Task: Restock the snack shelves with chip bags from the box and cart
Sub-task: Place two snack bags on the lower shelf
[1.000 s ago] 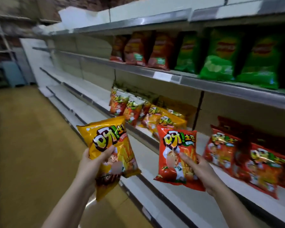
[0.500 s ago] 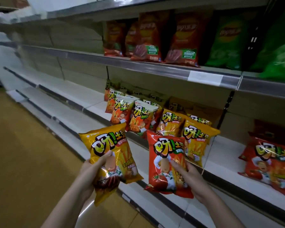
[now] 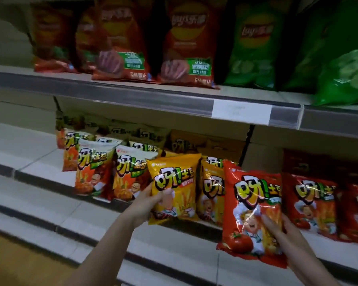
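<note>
With the left hand point(image 3: 147, 205) gripping the yellow bag point(image 3: 175, 187) at the yellow row point(image 3: 212, 190) on the middle shelf point(image 3: 39, 174), seat it upright there first (label out), then the right hand's point(image 3: 285, 230) pinched red bag point(image 3: 254, 211) beside the red row point(image 3: 310, 205).

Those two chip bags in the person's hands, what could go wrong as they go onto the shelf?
1. The left hand pushes its yellow bag in among upright bags; a nudge might tip them.
2. The right hand pinches the red bag at its lower edge only, so it could slip.
3. Mixed flavours sit close together, so misplacing is possible.
</note>
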`<control>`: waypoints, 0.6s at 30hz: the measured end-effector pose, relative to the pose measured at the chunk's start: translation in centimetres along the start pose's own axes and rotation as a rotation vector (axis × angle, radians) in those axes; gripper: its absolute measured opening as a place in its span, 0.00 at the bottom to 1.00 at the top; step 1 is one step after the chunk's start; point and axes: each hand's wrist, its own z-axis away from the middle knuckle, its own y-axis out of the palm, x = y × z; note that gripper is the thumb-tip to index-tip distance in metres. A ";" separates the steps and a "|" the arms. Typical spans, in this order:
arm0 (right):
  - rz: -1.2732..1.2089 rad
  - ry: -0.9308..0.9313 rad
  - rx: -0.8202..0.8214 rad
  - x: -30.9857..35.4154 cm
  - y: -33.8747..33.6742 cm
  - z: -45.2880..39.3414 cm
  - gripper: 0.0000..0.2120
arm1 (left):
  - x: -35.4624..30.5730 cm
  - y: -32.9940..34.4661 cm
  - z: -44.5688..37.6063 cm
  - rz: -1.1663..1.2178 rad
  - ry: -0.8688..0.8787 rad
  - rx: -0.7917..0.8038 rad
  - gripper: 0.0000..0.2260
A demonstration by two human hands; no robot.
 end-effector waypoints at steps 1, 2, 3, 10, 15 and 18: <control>0.011 0.001 -0.003 -0.1 -0.2 -0.4 0.45 | 0.2 -0.3 -1.2 0.001 -0.007 0.019 0.37; 0.010 0.004 0.001 -0.1 -0.2 -0.8 0.47 | 0.3 -0.7 -2.3 -0.001 -0.020 0.027 0.37; 0.000 0.012 0.003 -0.1 -0.2 -1.0 0.47 | 0.4 -1.0 -3.2 -0.015 -0.031 0.037 0.39; -0.030 0.040 -0.045 0.1 1.9 -2.2 0.30 | 1.7 -3.1 -6.9 -0.103 -0.105 0.072 0.45; -0.065 0.101 -0.106 -0.6 3.3 -2.0 0.29 | 0.8 -2.4 -8.7 -0.319 -0.043 0.041 0.35; -0.057 0.109 -0.143 -0.9 3.7 -1.6 0.22 | 0.4 -1.7 -8.0 -0.406 -0.042 0.063 0.28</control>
